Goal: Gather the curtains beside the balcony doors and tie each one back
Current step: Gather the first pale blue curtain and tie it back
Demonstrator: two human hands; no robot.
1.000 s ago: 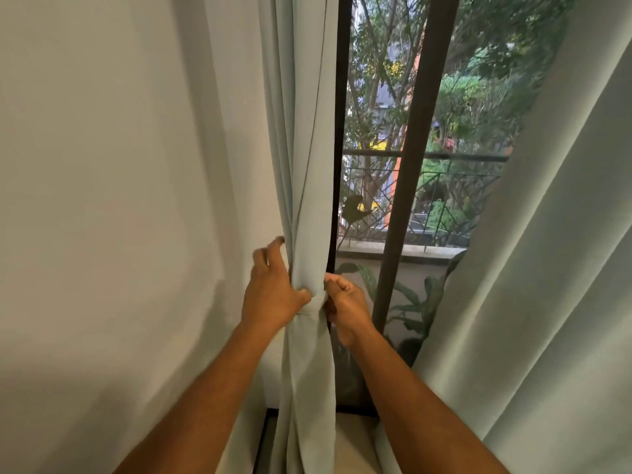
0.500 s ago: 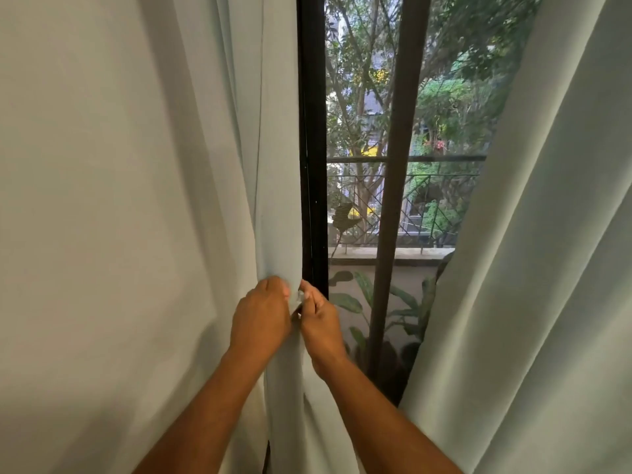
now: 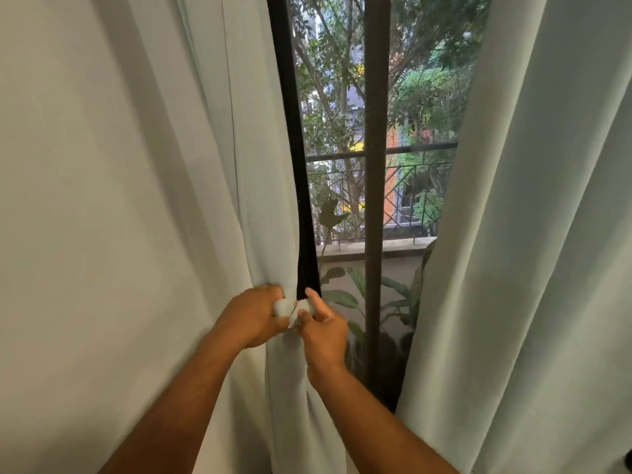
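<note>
Where a second ago both hands only clasped the bunched pale green fabric left curtain [image 3: 246,200] beside the black door frame [image 3: 290,131], left hand [image 3: 253,314] and right hand [image 3: 323,331] now pinch a whitish tie-band [image 3: 289,307] at its waist: fastening under way; right curtain [image 3: 530,234] untied.

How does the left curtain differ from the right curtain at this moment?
The left curtain is pinched in at waist height, with the left hand and right hand gripping a pale strip of fabric around it; the right curtain is untouched and hangs loose. The left curtain narrows toward the hands, while the right curtain spreads wide in open folds. Both are the same pale plain fabric.
</note>
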